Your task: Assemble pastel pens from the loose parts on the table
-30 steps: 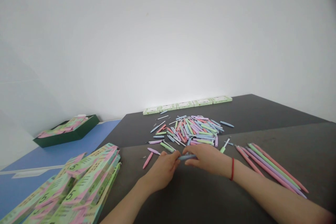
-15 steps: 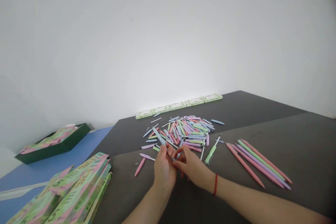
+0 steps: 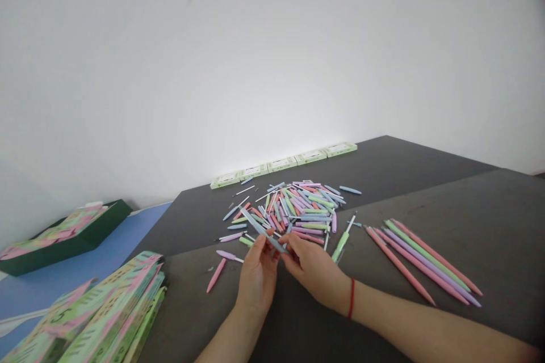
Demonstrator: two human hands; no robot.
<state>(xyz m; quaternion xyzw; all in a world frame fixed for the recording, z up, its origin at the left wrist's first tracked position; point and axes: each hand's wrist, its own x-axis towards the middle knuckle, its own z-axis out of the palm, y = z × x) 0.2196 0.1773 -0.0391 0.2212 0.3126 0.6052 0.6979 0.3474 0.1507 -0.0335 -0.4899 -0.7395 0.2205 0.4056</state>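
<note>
Between both hands lies a light blue pen (image 3: 254, 222), slanting up and to the left over the table. My left hand (image 3: 258, 272) grips its middle between thumb and fingers. The fingers of my right hand (image 3: 313, 266), which has a red string at the wrist, pinch its lower end. Just beyond is a loose heap of pastel pen parts (image 3: 298, 207), with barrels and thin white refills. A green pen (image 3: 342, 242) with its refill sticking out lies right of the heap. Left of my left hand are a purple pen piece (image 3: 227, 255) and a pink barrel (image 3: 216, 275).
Several whole pens (image 3: 426, 264) lie side by side on the right of the dark table (image 3: 460, 198). Flat green boxes (image 3: 281, 164) line the back edge. Stacked printed packs (image 3: 114, 306) and a dark green tray (image 3: 85, 241) of packs stand at left.
Both hands stay on the blue pen; the right fingers have straightened along its lower end. The view has shifted slightly, and most things on the left appear further left.
</note>
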